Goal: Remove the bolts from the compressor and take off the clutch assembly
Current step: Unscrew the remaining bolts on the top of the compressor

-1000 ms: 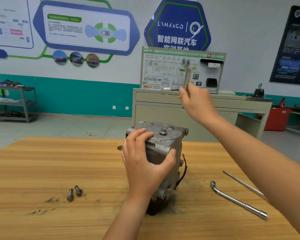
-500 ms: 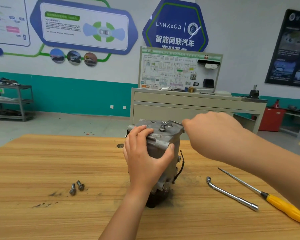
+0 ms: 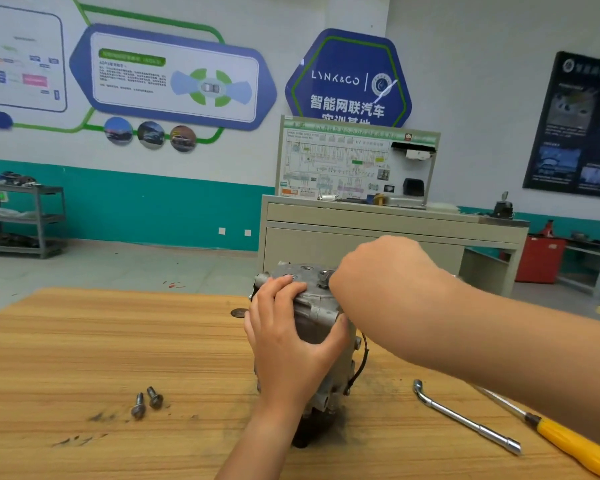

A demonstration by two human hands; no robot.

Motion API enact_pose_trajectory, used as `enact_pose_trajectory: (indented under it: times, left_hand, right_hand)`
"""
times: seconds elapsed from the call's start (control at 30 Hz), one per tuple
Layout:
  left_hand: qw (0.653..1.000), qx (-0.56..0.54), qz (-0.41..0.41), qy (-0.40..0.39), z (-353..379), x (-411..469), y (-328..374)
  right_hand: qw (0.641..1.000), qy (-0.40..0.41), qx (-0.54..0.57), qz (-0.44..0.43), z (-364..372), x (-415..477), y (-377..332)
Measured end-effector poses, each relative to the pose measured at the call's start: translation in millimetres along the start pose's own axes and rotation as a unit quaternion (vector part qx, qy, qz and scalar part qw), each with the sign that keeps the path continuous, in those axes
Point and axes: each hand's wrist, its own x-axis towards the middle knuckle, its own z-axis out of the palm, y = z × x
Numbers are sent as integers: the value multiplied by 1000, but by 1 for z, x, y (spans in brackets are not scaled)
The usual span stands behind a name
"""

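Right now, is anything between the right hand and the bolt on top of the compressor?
Nothing visible stands between them. The right hand is at the bolt on top of the compressor, though its fingers are hidden behind the hand itself. The left hand grips the near upper edge, short of the bolt.

We see a dull grey compressor (image 3: 317, 308) on a table (image 3: 84, 358) of honey-brown wood grain streaked with dark smudges. We note two grey bolts (image 3: 155, 397), a silver L-shaped wrench (image 3: 465, 416) and a screwdriver (image 3: 575, 445) with a yellow handle. Behind, the white wall (image 3: 465, 64) carries a teal band, and a cabinet (image 3: 537, 261) is red
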Motion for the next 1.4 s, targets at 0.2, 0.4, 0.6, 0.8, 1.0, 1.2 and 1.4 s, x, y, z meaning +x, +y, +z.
enact_pose_trajectory:
  times: [0.2,0.4,0.6,0.8,1.0,1.2,1.4]
  left_hand:
    - [1000,-3,3,1,0,-1,3]
    - [1000,25,10,6,-1,0,0]
    - [999,43,23,10,-2,1,-1]
    - [997,66,39,20,-1,1,-3]
    - [997,67,31,12,-2,-1,-3]
    - [999,48,12,-2,-2,-2,1]
    - [999,48,14,-7,-4,-1,0]
  right_hand:
    - [999,-11,1,33,18,-6,-4]
    - [994,105,-13,25,42,-1,11]
    - [973,221,-13,69,94,53,61]
    - [959,250,77,-111,63,148,56]
    - [854,402,330,19,56,144,74]
    - [902,368,218,56,58,56,79]
    - [967,243,49,51,72,8,47]
